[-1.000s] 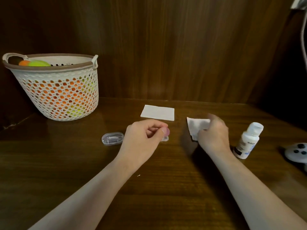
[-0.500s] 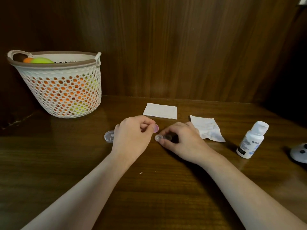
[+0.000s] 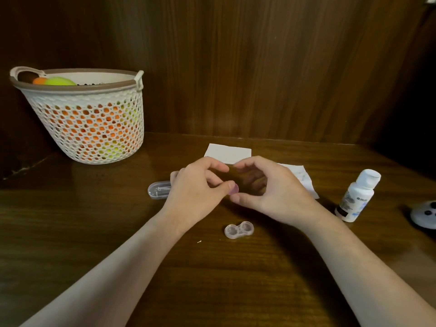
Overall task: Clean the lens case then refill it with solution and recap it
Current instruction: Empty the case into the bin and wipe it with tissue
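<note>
You are reaching both forearms in from the near edge of the worktop (image 3: 70, 232), and they are meeting just above its middle. Your left hand (image 3: 193, 192) is lying knuckles-up with the wrist low; your right hand (image 3: 276, 194) is facing it, arched, with the index finger and thumb curving toward the left hand.

The lens case (image 3: 238, 229) is sitting uncapped on the worktop just nearer you than the hands, both wells showing and nothing touching it. Bare wood is lying open all around it and down to the near edge. Beyond the hands, a folded white tissue (image 3: 227, 153) is lying flat, and a crumpled tissue (image 3: 304, 180) is lying just past your right hand. The solution bottle (image 3: 356, 197) is standing capped to the right, apart from the hand, with a white controller (image 3: 424, 215) at the right edge. A clear tweezer case (image 3: 158, 190) is lying just left of your left hand, and a perforated basket (image 3: 89, 121) is standing far left against the back panel.

Your left fingers (image 3: 212, 166) are curling, the thumb and a finger pinching a small pink cap (image 3: 233, 190). Your right fingers (image 3: 247, 162) are curling loosely around a gap; your right thumb tip is lying just below the cap, and I cannot tell whether it is touching it.
</note>
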`<state>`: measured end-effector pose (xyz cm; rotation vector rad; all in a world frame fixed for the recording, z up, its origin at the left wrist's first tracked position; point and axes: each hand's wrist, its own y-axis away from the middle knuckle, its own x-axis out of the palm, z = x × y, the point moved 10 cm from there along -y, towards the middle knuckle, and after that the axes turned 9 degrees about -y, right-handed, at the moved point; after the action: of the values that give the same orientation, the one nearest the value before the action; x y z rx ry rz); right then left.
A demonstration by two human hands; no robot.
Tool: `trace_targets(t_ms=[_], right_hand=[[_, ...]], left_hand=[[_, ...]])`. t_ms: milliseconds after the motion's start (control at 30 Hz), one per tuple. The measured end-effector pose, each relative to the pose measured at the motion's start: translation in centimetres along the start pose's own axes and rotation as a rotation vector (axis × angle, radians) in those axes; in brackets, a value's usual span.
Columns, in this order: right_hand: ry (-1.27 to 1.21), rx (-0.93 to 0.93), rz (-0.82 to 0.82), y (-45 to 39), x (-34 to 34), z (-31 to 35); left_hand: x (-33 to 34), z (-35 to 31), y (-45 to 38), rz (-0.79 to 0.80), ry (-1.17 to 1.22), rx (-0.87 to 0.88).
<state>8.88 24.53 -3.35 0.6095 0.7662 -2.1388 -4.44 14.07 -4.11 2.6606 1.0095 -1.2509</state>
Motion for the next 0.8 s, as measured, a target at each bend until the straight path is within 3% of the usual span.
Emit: trace_targets(t_ms=[133, 300, 433, 533, 800], right_hand=[[0.025, -0.123, 0.043, 0.3, 1.2, 1.5], [-0.009, -0.085, 0.073, 0.2, 0.9, 1.0], [0.045, 0.071, 0.074, 0.0, 0.1, -1.5], [0.114, 0.156, 0.058, -0.1, -0.2, -3.0], [0.161, 0.223, 0.069, -0.1, 0.0, -4.0]], left_hand=[[0.4, -0.4, 0.3, -0.001, -0.022, 0.035], [1.0, -0.2, 0.4, 0.067, 0.026, 0.027], [-0.9, -0.2, 0.2, 0.038, -0.304, 0.086], [-1.1, 1.0, 0.4, 0.138, -0.534, 0.071], [0.9, 1.1, 0.8, 0.248, -0.442, 0.018]])
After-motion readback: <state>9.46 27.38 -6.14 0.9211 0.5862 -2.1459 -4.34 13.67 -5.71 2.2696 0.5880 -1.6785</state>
